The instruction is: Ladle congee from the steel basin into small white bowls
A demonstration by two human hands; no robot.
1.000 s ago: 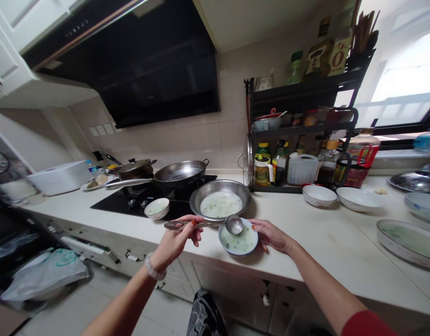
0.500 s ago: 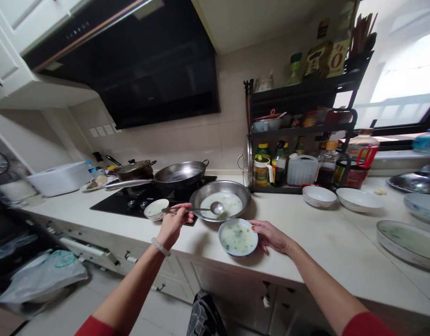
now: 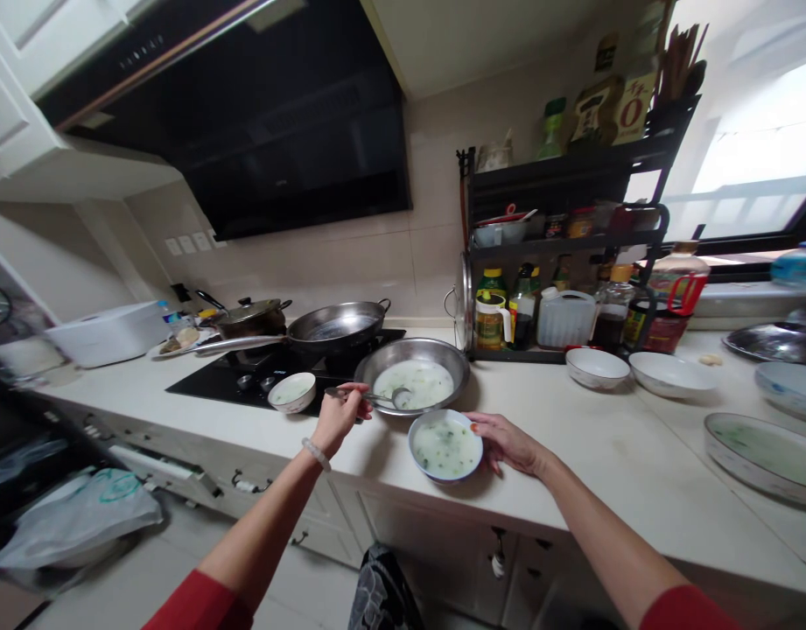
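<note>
My left hand is closed round the handle of a metal ladle. The ladle's bowl dips into pale soup with green bits in a wide steel basin. My right hand grips the rim of a white bowl with a blue edge, its thumb over the side. That bowl is nearly full of the same soup and sits at the basin's near side, over the counter. Left of my left hand stands a small patterned bowl with soup in it, by the cooktop's edge.
A wok and a lidded pot are on the black cooktop. Two white bowls, one a small bowl, stand before the black condiment rack. A large soup dish lies at far right.
My left hand has moved slightly right and forward, and the ladle's bowl has lowered into the soup in the basin. My right hand and its bowl stay nearly still.
</note>
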